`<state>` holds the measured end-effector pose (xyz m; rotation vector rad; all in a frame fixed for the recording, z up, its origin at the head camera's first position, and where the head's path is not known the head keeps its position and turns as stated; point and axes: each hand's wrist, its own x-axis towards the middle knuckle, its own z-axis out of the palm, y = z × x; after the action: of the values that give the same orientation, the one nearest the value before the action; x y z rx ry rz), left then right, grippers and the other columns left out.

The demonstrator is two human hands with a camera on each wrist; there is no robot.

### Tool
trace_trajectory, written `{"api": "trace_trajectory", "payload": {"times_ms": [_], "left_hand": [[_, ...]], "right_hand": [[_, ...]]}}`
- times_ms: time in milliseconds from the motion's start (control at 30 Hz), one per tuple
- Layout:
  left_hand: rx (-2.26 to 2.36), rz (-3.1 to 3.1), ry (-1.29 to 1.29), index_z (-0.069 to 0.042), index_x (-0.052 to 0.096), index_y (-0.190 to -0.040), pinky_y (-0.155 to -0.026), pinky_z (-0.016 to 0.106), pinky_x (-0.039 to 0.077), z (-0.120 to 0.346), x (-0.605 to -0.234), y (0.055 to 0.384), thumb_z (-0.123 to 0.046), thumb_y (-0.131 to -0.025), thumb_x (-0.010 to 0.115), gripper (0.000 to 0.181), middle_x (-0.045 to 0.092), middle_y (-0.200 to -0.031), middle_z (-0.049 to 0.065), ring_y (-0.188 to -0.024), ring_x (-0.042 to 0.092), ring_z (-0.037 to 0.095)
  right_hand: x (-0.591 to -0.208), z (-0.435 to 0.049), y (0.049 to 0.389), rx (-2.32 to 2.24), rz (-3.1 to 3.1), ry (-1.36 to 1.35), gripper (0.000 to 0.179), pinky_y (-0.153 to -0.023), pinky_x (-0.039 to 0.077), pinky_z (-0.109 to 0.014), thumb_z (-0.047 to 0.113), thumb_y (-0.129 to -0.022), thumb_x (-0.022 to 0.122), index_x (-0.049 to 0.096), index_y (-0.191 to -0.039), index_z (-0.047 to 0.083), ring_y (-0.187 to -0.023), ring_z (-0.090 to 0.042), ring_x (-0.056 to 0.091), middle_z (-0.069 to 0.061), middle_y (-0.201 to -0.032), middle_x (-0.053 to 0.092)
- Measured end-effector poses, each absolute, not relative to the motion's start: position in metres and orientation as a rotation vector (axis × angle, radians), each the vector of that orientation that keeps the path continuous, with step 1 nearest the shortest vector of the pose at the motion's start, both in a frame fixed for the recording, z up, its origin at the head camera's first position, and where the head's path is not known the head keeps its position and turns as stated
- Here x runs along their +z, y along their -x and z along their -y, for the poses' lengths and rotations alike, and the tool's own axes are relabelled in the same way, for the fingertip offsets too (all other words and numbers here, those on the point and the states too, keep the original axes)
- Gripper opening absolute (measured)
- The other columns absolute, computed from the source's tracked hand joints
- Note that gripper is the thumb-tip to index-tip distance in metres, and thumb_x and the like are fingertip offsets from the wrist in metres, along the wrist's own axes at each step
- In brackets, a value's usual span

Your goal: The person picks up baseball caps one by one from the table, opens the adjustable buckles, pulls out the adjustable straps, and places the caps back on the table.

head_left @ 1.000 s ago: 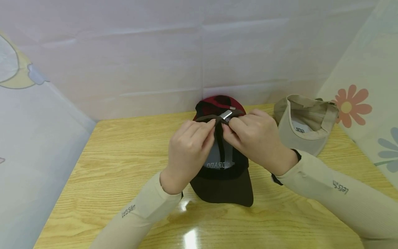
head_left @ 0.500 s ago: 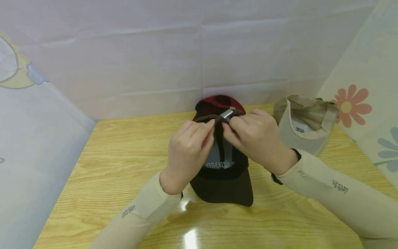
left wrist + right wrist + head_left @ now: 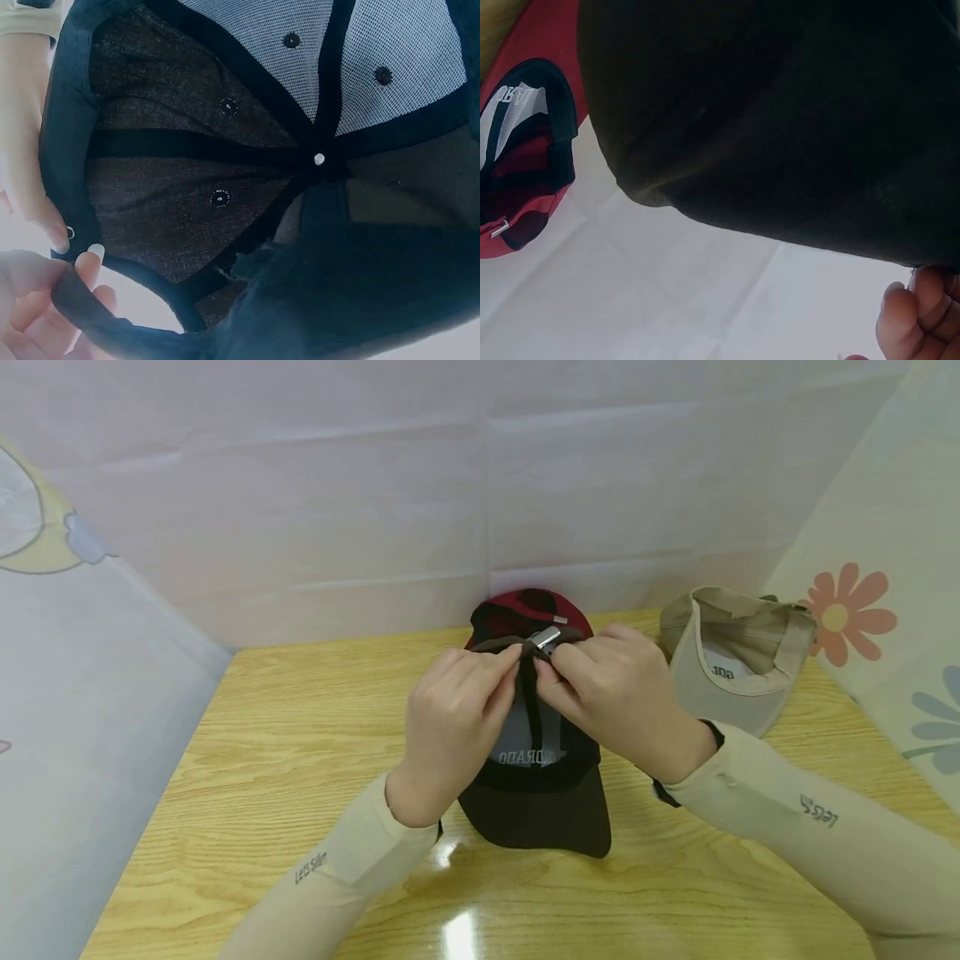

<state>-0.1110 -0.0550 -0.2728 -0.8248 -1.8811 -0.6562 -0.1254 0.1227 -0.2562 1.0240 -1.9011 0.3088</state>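
Observation:
A dark brown cap (image 3: pixel 540 818) with a dark mesh-lined inside stands on the table, brim toward me, its back opening up. At its back strap, my left hand (image 3: pixel 453 718) pinches the strap between thumb and fingertip. Close beside it, my right hand (image 3: pixel 622 693) pinches the same strap. A silver metal clasp (image 3: pixel 546 637) shows just above the fingertips. In the left wrist view the cap's inside (image 3: pixel 217 172) fills most of the picture, with fingers at its band on the left. The exact fit of strap and clasp is hidden by the fingers.
Directly behind the brown cap is a red and black cap (image 3: pixel 517 608), also seen in the right wrist view. A beige cap (image 3: pixel 731 702) rests at the right, its inside showing. The wooden table (image 3: pixel 315 735) meets a pale cloth backdrop (image 3: pixel 337 510) at the back.
Both hands stay at the strap, with only slight shifts of the fingertips. The caps have hardly moved.

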Motion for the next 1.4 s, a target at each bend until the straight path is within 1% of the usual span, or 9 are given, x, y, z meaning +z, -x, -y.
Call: {"api": "trace_trajectory", "payload": {"times_ms": [233, 567, 933, 1200, 1400], "left_hand": [[-0.665, 1.876, 0.832, 0.003, 0.074, -0.098, -0.066, 0.03, 0.054, 0.0561, -0.2732, 0.1105, 0.004, -0.083, 0.069, 0.016, 0.072, -0.082, 0.01, -0.071, 0.062, 0.024], [-0.67, 1.879, 0.835, 0.004, 0.074, -0.098, -0.066, 0.03, 0.054, 0.0581, -0.2736, 0.1096, 0.004, -0.083, 0.071, 0.016, 0.072, -0.082, 0.011, -0.072, 0.063, 0.025], [-0.684, 1.873, 0.815, 0.004, 0.072, -0.1, -0.068, 0.032, 0.054, 0.0578, -0.2749, 0.1102, 0.0, -0.084, 0.072, 0.016, 0.072, -0.086, 0.013, -0.074, 0.064, 0.027], [-0.664, 1.86, 0.813, 0.003, 0.074, -0.096, -0.068, 0.031, 0.055, 0.0574, -0.2738, 0.1092, 0.003, -0.083, 0.072, 0.014, 0.072, -0.083, 0.011, -0.073, 0.064, 0.025], [-0.655, 1.863, 0.822, 0.004, 0.074, -0.097, -0.068, 0.031, 0.055, 0.0578, -0.2745, 0.1087, 0.003, -0.083, 0.071, 0.014, 0.072, -0.082, 0.011, -0.072, 0.065, 0.025]], "right_hand": [[-0.2564, -0.1229, 0.1268, 0.338, 1.896, -1.018, 0.04, -0.044, 0.03, -0.035, 0.015, -0.098, 0.042, 0.043, -0.059, 0.007, -0.037, -0.019, 0.037, -0.003, -0.046, 0.037], [-0.2558, -0.1231, 0.1273, 0.338, 1.897, -1.015, 0.039, -0.044, 0.03, -0.035, 0.014, -0.097, 0.043, 0.043, -0.059, 0.008, -0.036, -0.018, 0.035, -0.002, -0.045, 0.036], [-0.255, -0.1215, 0.1242, 0.31, 1.917, -1.023, 0.045, -0.044, 0.033, -0.035, 0.019, -0.103, 0.039, 0.043, -0.06, 0.007, -0.039, -0.02, 0.039, -0.003, -0.046, 0.038], [-0.2555, -0.1214, 0.1235, 0.303, 1.904, -1.022, 0.044, -0.044, 0.031, -0.035, 0.018, -0.102, 0.039, 0.042, -0.06, 0.007, -0.038, -0.019, 0.037, -0.003, -0.046, 0.037], [-0.2557, -0.1225, 0.1242, 0.31, 1.905, -1.013, 0.041, -0.044, 0.031, -0.035, 0.015, -0.1, 0.04, 0.044, -0.06, 0.006, -0.038, -0.02, 0.039, -0.003, -0.046, 0.037]]}}
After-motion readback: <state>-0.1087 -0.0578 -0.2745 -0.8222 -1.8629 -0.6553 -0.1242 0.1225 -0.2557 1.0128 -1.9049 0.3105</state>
